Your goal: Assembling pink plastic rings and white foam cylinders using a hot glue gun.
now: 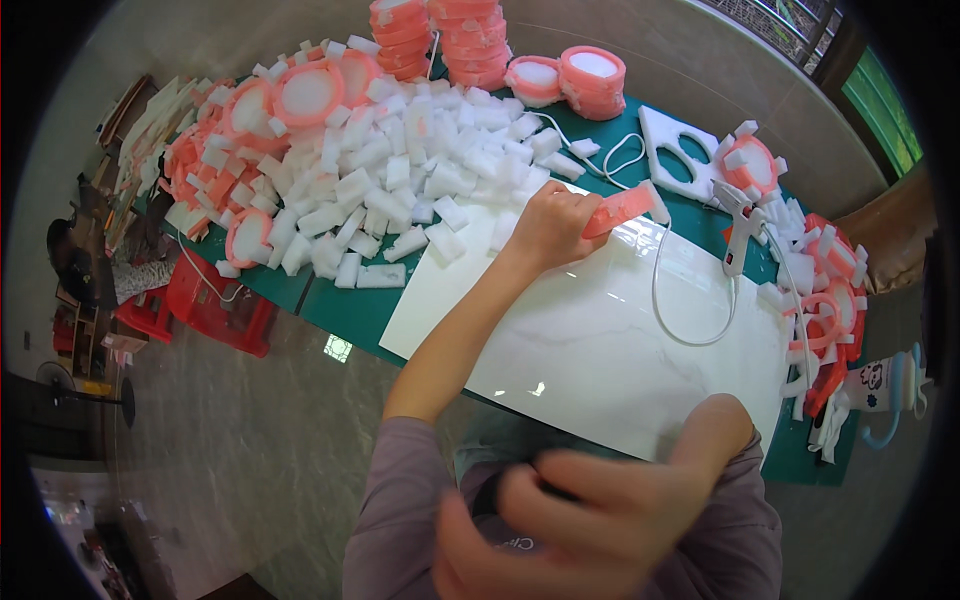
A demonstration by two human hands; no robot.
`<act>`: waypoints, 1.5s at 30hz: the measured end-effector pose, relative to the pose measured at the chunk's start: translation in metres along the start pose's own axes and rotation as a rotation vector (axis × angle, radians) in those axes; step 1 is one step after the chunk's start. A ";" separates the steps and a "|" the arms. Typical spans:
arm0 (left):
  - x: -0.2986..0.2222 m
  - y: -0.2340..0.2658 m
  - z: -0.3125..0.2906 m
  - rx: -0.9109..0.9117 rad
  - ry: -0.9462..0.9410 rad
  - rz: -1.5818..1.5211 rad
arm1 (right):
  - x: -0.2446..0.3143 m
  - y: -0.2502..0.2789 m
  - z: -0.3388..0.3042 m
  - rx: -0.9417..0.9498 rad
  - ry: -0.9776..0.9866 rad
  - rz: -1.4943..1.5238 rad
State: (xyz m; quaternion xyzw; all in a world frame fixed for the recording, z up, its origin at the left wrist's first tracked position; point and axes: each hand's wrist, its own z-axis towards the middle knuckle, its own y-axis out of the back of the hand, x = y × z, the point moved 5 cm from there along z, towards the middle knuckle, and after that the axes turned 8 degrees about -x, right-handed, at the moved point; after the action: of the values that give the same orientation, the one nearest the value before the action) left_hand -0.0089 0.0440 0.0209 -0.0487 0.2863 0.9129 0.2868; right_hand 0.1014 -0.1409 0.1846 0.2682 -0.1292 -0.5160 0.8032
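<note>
My left hand [556, 228] is closed around a pink foam piece [622, 208] with a curved, band-like shape. A small white foam block [655, 203] sits at that piece's far right end. Both are above a glossy white marbled board [600, 340] on the green table. My right hand [600, 520] is raised close to the camera and blurred by motion. Its fingers look bent and apart, and I see nothing held in them. To the right of the foam piece stands a white glue gun [740, 235], its cord [690, 342] looping over the board.
A large heap of white foam blocks [400, 180] covers the table's left side. Behind it rise stacks of pink foam rings [472, 45]. A white foam sheet with round holes [660, 125] lies at the back right. More pink rings [840, 300] are at the right edge, near a cup [880, 385].
</note>
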 end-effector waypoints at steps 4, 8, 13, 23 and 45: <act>-0.003 -0.006 -0.001 0.028 -0.004 0.007 | -0.038 -0.073 -0.026 0.200 -0.161 0.006; 0.000 -0.002 -0.006 0.041 -0.024 0.036 | -0.084 -0.132 -0.039 0.238 -0.407 -0.033; -0.007 -0.006 -0.002 0.055 -0.101 0.084 | -0.157 -0.164 -0.060 0.205 -0.664 -0.165; -0.003 -0.004 -0.004 0.088 -0.122 0.127 | -0.232 -0.220 -0.072 0.201 -0.776 -0.374; 0.006 0.015 0.004 -0.071 0.301 -0.221 | -0.187 0.031 -0.105 -0.304 -1.324 0.411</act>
State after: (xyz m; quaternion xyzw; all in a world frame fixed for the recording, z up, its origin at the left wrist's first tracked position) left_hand -0.0219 0.0391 0.0301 -0.2257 0.2862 0.8679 0.3373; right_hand 0.0948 0.0688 0.1287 -0.2468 -0.5647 -0.4210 0.6656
